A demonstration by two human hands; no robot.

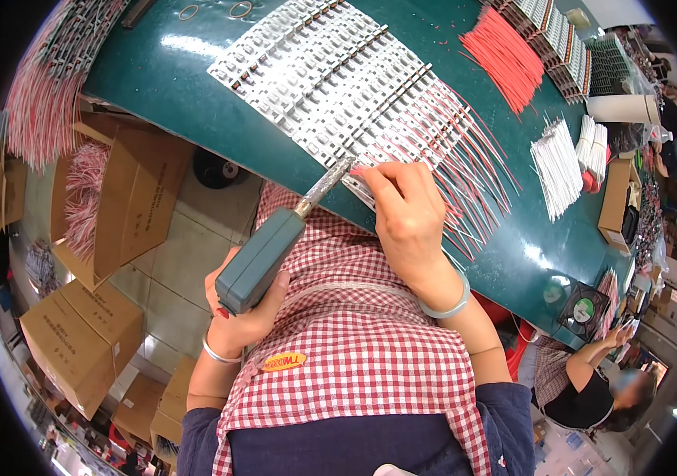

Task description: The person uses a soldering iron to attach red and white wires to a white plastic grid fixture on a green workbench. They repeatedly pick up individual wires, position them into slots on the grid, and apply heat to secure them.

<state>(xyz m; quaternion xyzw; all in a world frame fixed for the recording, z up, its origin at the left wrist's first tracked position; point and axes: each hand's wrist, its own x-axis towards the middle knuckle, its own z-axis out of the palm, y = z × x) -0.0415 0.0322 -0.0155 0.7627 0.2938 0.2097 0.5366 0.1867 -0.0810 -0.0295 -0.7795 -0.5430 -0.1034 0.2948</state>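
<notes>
tool [260,260] clamped in left hand [255,317], tip [346,163] by white boards [314,87]; right hand [411,218] beside it, grip cannot be told.

Okay, so we did a headcount: two hands in the middle, one left hand [245,325] and one right hand [414,214], plus two bracelets [454,306], one per wrist. We've got one green handheld tool [261,259], one checked apron [354,361] and one yellow badge [285,362]. On the one green surface [195,111] we make it two loose rings [231,11], one pile of red wires [503,63], one big pile of white wires [558,170], one small fan [584,308]. White boards [314,79]? Too many packed rows for us to count. We see at least four cardboard boxes [80,341] on the left and at least two other people [584,389] on the right.
</notes>
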